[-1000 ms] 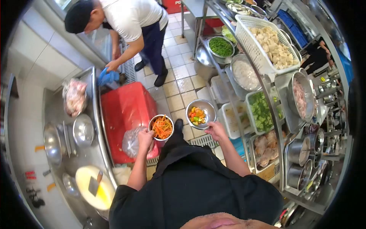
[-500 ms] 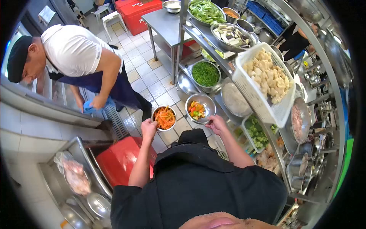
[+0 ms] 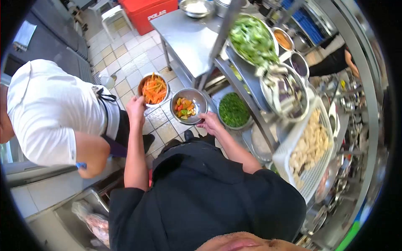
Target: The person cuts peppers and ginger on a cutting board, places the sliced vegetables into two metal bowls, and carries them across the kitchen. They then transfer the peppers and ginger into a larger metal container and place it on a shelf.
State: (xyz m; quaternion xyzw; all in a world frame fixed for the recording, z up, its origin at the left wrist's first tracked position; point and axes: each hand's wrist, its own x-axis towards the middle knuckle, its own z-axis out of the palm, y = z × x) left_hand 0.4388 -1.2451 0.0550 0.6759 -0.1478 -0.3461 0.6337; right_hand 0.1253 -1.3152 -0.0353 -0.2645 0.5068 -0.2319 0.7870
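Observation:
My left hand (image 3: 136, 109) grips the near rim of a metal bowl of orange carrot strips (image 3: 154, 89). Close beside it on the right is a second metal bowl (image 3: 198, 98) with chopped red, orange and green peppers (image 3: 184, 107) in it. My right hand (image 3: 210, 123) pinches that bowl at its lower right rim. Both bowls are held in front of my body, above the tiled floor. A bowl of chopped green herbs (image 3: 233, 109) sits on a lower shelf just to the right.
A co-worker in a white shirt (image 3: 58, 113) stands close on the left. A steel table (image 3: 184, 35) is ahead. On the right, a metal rack (image 3: 247, 94) holds bowls of cut vegetables and a white basket (image 3: 307, 188). A red cooler (image 3: 146, 14) stands behind.
Both bowls have shifted left and up in view, still in my hands. The table and rack appear nearer. The co-worker now appears lower and nearer on the left.

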